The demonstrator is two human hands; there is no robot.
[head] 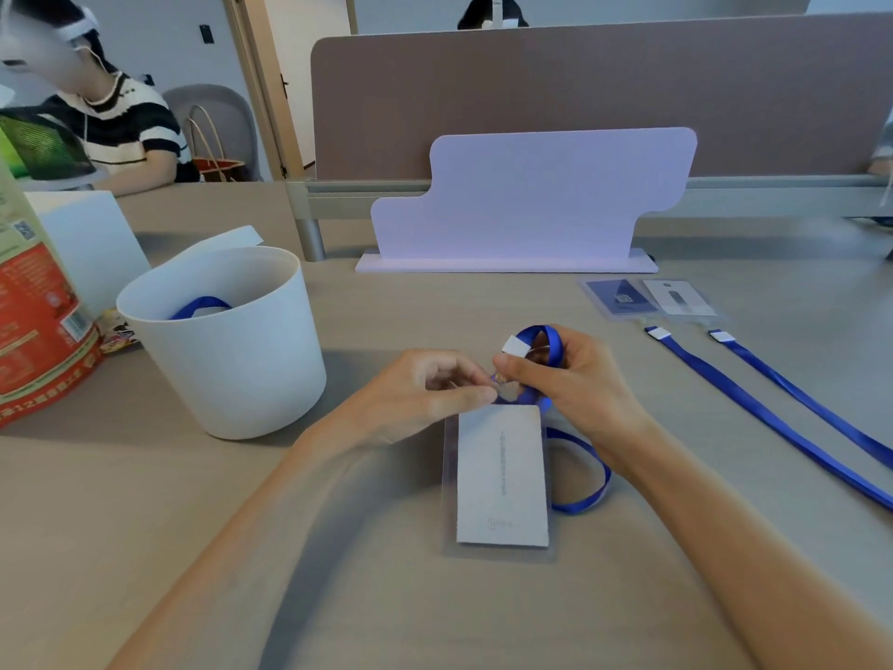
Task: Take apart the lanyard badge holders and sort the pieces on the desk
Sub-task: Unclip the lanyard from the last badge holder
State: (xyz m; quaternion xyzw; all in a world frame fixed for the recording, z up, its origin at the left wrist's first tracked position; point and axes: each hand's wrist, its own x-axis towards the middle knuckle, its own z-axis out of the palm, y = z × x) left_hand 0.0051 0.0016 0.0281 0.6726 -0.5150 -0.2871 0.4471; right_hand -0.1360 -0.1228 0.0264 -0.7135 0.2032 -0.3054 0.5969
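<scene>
I see my left hand (pixel 425 384) pinching the small metal clip (pixel 505 391) atop the clear plastic badge holder (pixel 500 476) on the grey desk (pixel 386 597), while my right hand (pixel 565 374) grips the blue ribbon lanyard (pixel 541 338).

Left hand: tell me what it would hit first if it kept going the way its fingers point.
The left hand points right, at the metal clip it pinches; just beyond is the right hand, probably the first real contact.

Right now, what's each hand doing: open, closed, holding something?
Left hand: fingers pinched shut on the metal clip atop the badge holder.
Right hand: closed on the blue lanyard near the clip.
</scene>
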